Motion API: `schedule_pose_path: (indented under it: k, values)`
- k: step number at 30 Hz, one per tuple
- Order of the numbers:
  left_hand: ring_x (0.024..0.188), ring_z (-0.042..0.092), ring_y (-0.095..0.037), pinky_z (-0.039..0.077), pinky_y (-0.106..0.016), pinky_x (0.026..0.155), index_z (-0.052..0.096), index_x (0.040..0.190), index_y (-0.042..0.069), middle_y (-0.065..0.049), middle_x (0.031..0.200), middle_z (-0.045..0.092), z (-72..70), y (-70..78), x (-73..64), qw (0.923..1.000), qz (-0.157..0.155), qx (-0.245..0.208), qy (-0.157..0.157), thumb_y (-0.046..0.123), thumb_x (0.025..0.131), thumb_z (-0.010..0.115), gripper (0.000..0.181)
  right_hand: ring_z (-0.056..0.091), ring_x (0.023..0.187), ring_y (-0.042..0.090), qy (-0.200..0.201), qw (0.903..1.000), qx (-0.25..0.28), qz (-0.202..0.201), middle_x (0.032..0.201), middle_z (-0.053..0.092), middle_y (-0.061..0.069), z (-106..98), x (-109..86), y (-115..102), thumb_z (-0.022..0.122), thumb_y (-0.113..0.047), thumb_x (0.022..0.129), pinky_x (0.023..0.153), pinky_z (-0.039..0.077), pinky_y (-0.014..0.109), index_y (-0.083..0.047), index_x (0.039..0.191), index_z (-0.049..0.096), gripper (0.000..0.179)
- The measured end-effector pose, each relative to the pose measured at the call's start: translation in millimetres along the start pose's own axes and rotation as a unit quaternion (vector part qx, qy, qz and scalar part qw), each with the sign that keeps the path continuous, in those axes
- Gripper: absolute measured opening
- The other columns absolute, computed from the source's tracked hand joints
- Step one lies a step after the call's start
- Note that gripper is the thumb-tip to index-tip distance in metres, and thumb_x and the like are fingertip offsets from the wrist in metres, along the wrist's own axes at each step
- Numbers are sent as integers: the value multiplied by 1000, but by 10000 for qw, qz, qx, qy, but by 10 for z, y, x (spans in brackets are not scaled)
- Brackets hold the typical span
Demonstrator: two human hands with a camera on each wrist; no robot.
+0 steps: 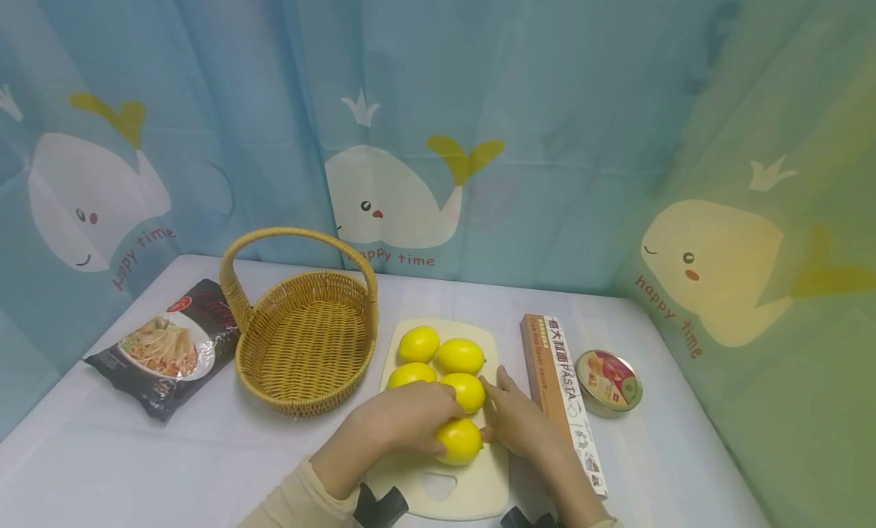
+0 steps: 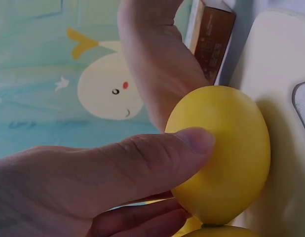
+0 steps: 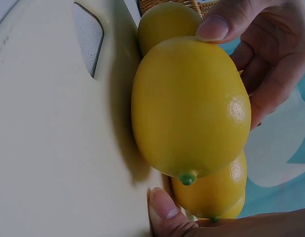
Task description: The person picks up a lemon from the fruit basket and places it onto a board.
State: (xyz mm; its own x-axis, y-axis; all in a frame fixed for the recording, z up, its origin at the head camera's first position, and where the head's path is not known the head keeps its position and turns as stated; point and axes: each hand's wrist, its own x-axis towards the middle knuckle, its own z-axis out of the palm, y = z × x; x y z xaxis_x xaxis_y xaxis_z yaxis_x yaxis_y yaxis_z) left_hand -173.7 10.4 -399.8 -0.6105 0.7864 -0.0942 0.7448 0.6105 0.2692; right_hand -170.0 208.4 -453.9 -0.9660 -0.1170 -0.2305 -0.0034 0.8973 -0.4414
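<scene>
Several yellow lemons lie bunched on a cream cutting board [image 1: 479, 486]. My left hand [image 1: 414, 415] is over them from the left, its thumb laid on the nearest lemon [image 1: 459, 443] and its fingers bent behind that fruit. In the left wrist view the same lemon [image 2: 236, 148] is between thumb and fingers, close against the board. On the other side my right hand [image 1: 516, 418] has its fingers spread loosely, with fingertips right at the middle-right lemon [image 1: 467, 393] and the thumb near the closest one. Two more lemons, an upper-left one [image 1: 419, 344] and an upper-right one [image 1: 461, 356], lie farther back.
A wicker basket [image 1: 308, 406] with a tall handle stands left of the board. Beyond it lies a black noodle packet [image 1: 171, 345]. To the right are a long pasta box [image 1: 561, 399] and a round tin [image 1: 609, 383]. A whale-print curtain [image 1: 547, 231] hangs behind.
</scene>
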Motion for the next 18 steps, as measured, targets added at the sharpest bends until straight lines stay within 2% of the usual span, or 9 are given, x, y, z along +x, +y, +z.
schedule_pose_path:
  k: [8, 18]
  values:
    - [75, 50, -4, 48, -20, 77, 65, 96, 22, 12, 83, 55, 7, 10, -2, 10000, -18, 84, -1, 25, 74, 79, 26, 28, 139, 44, 2, 10000, -11, -13, 155, 19, 23, -5, -3, -1, 81, -29, 67, 109, 29, 59, -13, 142, 44, 85]
    - [74, 50, -3, 48, -20, 74, 68, 97, 21, 12, 83, 57, 41, -23, 22, 9997, 4, 206, 114, 28, 74, 79, 26, 29, 138, 44, 55, 9999, -51, -133, 154, 21, 24, 1, -16, 0, 80, -25, 70, 110, 30, 58, -11, 141, 45, 81]
